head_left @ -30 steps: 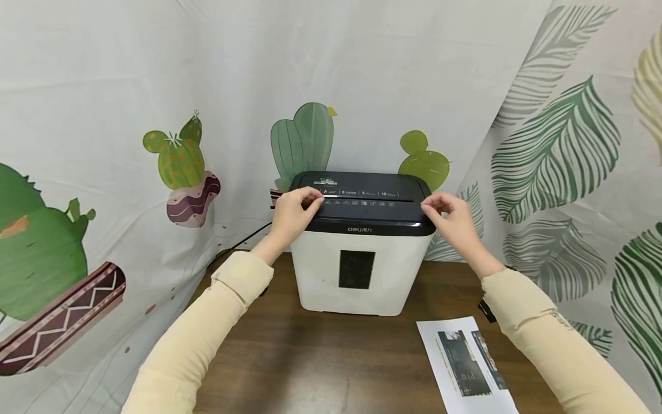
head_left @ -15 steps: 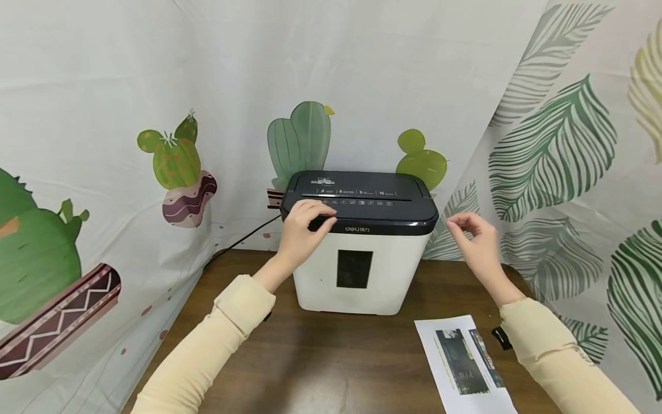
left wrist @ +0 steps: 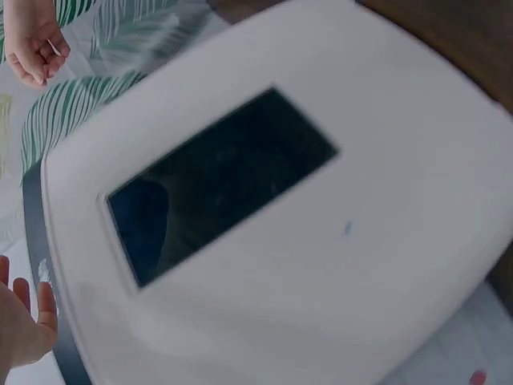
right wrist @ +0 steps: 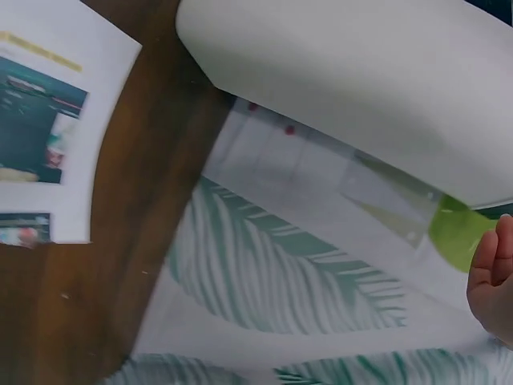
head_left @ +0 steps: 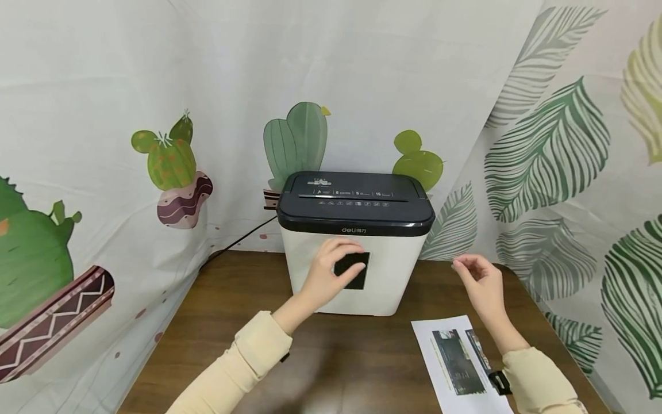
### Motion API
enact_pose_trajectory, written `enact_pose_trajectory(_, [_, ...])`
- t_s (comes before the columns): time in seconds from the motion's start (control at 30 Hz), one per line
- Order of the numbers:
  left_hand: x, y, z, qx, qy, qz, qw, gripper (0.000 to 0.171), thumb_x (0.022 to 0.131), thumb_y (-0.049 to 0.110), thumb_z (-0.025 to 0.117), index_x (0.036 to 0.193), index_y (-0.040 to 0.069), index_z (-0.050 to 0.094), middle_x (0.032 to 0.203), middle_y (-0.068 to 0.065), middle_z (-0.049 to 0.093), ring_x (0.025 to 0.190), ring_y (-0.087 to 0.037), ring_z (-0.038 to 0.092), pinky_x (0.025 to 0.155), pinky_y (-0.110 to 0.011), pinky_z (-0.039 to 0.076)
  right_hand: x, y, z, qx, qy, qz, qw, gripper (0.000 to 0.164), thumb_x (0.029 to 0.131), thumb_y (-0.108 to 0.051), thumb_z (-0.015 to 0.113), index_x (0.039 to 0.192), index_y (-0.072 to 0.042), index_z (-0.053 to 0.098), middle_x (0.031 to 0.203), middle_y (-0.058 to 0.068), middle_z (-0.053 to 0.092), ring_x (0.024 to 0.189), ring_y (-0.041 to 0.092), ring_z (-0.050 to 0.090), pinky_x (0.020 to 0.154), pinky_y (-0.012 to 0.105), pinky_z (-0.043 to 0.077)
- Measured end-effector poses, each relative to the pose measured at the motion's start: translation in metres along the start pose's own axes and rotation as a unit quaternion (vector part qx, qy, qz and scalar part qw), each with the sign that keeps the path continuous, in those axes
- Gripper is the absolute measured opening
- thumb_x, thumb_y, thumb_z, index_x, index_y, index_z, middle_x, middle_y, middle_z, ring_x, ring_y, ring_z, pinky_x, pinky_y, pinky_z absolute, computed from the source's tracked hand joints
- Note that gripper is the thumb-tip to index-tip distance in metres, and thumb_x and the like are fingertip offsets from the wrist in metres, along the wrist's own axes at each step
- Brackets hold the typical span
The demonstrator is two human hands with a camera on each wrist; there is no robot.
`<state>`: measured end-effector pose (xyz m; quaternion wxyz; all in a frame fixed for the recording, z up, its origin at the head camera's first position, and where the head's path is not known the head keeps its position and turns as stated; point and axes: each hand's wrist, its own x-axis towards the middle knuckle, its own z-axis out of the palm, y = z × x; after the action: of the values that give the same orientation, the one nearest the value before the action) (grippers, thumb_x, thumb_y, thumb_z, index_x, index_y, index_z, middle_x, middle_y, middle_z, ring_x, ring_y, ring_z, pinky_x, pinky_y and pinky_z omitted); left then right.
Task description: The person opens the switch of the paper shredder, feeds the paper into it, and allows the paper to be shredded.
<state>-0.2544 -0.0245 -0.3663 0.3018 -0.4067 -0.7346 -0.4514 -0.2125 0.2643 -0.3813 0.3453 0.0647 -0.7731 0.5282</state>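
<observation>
A paper shredder (head_left: 385, 267) with a white bin and a black top stands upright on the wooden table. Its feed slot shows only as a thin line. My left hand (head_left: 331, 275) hovers in front of the bin's dark window (left wrist: 216, 184), thumb and fingers apart and nothing between them. Right of the shredder, my right hand (head_left: 485, 284) hangs in the air with loosely bent fingers and holds nothing. Nearest to it is a white paper sheet (head_left: 460, 362) with printed pictures, lying flat on the table and partly covered by the right wrist.
A black cord (head_left: 238, 240) runs from behind the shredder to the left. White curtains (head_left: 227, 57) printed with cacti and leaves hang close behind and beside the brown table (head_left: 233, 322). A black band (head_left: 500, 382) sits on the right wrist.
Both hands have left the shredder's top. The left has come down in front of the bin; the right has moved right and down toward the printed sheet. Sheet and shredder stay put.
</observation>
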Motion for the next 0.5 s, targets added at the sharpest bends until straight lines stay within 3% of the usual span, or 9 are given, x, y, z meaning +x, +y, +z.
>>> enact_pose_trajectory(0.17, [-0.02, -0.001, 0.026, -0.019, -0.019, -0.025, 0.9993, 0.024, 0.079, 0.017, 0.066, 0.102, 0.014, 0.063, 0.105, 0.001, 0.058, 0.105, -0.013, 0.047, 0.089, -0.029, 0.039, -0.013, 0.044, -0.012, 0.039, -0.001, 0.019, 0.999, 0.009, 0.082, 0.001, 0.058, 0.084, 0.009, 0.059, 0.071, -0.008, 0.063, 0.065, -0.004, 0.059, 0.062, 0.007, 0.043])
enact_pose_trajectory(0.33, [-0.038, -0.004, 0.049, -0.021, -0.032, -0.048, 0.9981, 0.023, 0.082, 0.021, 0.062, 0.104, 0.016, 0.062, 0.107, 0.003, 0.057, 0.106, -0.013, 0.045, 0.087, -0.028, 0.041, -0.024, 0.163, -0.036, 0.074, -0.016, -0.01, 0.997, 0.012, 0.081, -0.003, 0.06, 0.091, 0.002, 0.063, 0.078, 0.002, 0.066, 0.07, 0.006, 0.063, 0.066, 0.013, 0.047])
enact_pose_trajectory(0.4, [-0.046, -0.006, 0.058, -0.023, -0.031, -0.062, 0.9973, 0.022, 0.082, 0.022, 0.062, 0.104, 0.017, 0.062, 0.107, 0.004, 0.057, 0.106, -0.012, 0.046, 0.086, -0.028, 0.041, -0.029, 0.218, -0.045, 0.052, 0.0, -0.008, 0.999, 0.014, 0.081, -0.004, 0.06, 0.094, 0.002, 0.063, 0.082, 0.005, 0.067, 0.072, 0.011, 0.064, 0.067, 0.016, 0.049])
enact_pose_trajectory(0.5, [-0.059, -0.009, 0.072, -0.029, -0.04, -0.086, 0.9951, 0.024, 0.081, 0.021, 0.063, 0.105, 0.019, 0.061, 0.106, 0.005, 0.057, 0.105, -0.012, 0.047, 0.085, -0.029, 0.042, -0.041, 0.256, -0.057, 0.04, 0.02, 0.036, 0.998, 0.016, 0.082, -0.007, 0.06, 0.096, 0.001, 0.062, 0.086, 0.008, 0.066, 0.074, 0.015, 0.065, 0.068, 0.019, 0.05])
